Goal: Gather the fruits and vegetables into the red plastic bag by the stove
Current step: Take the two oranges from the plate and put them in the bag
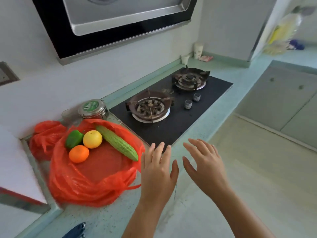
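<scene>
A red plastic bag (96,186) lies open and spread flat on the counter, left of the stove. Inside it rest a green bell pepper (73,139), a yellow citrus fruit (92,139), an orange (78,153) and a long bumpy bitter gourd (118,144) lying diagonally. My left hand (157,170) hovers just right of the bag's edge, fingers spread and empty. My right hand (205,164) floats beside it over the counter edge, also spread and holding nothing.
A second crumpled red bag (45,138) sits behind the first. A metal-lidded glass jar (93,109) stands by the wall. The two-burner gas stove (173,107) lies to the right, under a range hood (120,23). Paper cups (198,49) stand in the far corner.
</scene>
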`<state>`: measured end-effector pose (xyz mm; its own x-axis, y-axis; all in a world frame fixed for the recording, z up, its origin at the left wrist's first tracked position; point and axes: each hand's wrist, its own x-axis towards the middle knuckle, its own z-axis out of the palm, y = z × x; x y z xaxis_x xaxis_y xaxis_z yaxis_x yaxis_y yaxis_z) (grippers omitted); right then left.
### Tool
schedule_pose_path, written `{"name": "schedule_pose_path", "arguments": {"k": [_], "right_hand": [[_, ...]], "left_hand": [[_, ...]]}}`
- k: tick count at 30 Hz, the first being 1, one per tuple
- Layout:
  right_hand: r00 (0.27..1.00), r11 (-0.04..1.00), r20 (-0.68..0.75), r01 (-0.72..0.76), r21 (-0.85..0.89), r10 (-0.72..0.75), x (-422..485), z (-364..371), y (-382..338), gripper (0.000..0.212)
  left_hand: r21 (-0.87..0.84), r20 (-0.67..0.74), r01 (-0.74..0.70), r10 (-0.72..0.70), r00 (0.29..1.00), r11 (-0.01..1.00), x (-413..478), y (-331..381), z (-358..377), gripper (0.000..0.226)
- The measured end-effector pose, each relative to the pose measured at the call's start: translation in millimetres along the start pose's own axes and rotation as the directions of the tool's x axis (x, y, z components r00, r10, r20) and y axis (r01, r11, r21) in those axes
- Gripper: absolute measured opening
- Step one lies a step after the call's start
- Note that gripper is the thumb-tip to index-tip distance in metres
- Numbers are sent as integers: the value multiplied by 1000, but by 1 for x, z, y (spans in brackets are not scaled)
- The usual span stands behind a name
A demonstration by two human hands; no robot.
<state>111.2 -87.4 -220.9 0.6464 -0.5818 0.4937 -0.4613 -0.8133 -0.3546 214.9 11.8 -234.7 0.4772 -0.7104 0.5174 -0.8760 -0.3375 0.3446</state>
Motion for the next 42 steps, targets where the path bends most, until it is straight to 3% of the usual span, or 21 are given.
{"name": "schedule_pose_path", "arguments": {"k": [7,13,18,29,42], "right_hand": [[980,981,-105,-178,-80,169,-18,-53,75,35],[937,939,-198,-317,-130,289,-37,-112,159,38],[880,890,-302,-427,-159,367,-63,-165,236,35],[708,729,-494,-657,-195,506,-140,-262,369,33],[533,537,-570,-824,-182,625,-179,-305,487,42]], "left_hand": [[-82,68,-175,180,981,981,31,79,39,62],[-194,43,-323,337,941,926,56,172,85,45],[-262,57,-419,448,892,869,71,262,128,44],[-493,95,-466,578,810,735,73,442,215,42],[-650,104,-506,725,680,567,84,565,315,42]]}}
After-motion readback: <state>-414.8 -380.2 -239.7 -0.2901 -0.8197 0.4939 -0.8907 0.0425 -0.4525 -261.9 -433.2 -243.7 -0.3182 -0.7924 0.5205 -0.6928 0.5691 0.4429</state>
